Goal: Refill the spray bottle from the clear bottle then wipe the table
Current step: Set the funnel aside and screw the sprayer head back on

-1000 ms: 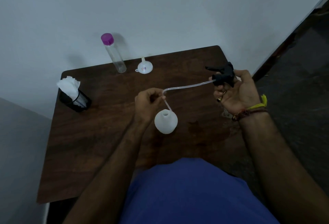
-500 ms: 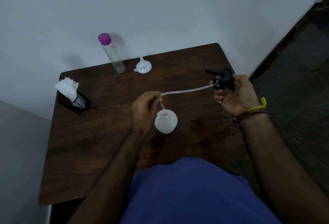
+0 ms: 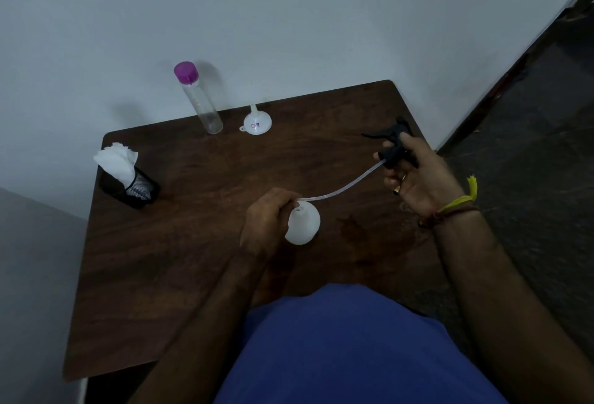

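Note:
The white round spray bottle [image 3: 304, 223] stands open-necked near the middle of the dark wooden table [image 3: 199, 243]. My left hand [image 3: 268, 220] pinches the clear dip tube [image 3: 340, 191] right at the bottle's neck. My right hand [image 3: 418, 175] grips the black trigger spray head [image 3: 393, 143], held up and to the right of the bottle, with the tube arching between the two hands. The clear bottle [image 3: 201, 101] with a purple cap stands at the table's back edge.
A small white funnel [image 3: 257, 122] lies mouth-down beside the clear bottle. A black mesh holder with white tissues [image 3: 128, 175] stands at the back left. A wet-looking patch [image 3: 352, 227] shows right of the spray bottle. The wall runs behind the table; dark floor lies to the right.
My left hand has moved the tube's end down to the bottle's neck. My right hand and the spray head shifted slightly right and back.

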